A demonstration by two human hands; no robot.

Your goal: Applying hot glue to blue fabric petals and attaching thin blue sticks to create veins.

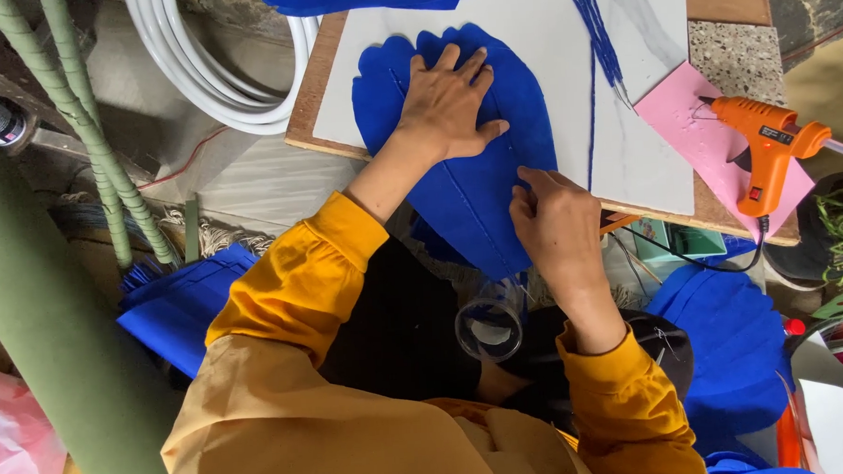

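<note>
On white board: blue leaf (pixel 466 184) | under flat open left hand (pixel 449 100) | right hand (pixel 556 218) pinching its edge

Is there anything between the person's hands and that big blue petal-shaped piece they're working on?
Nothing visible. The left hand lies flat on the blue petal-shaped sheet, and the right hand has its fingertips directly on it near the lower edge.

glue gun (pixel 764 146) right of foam petal (pixel 476 188).
</note>
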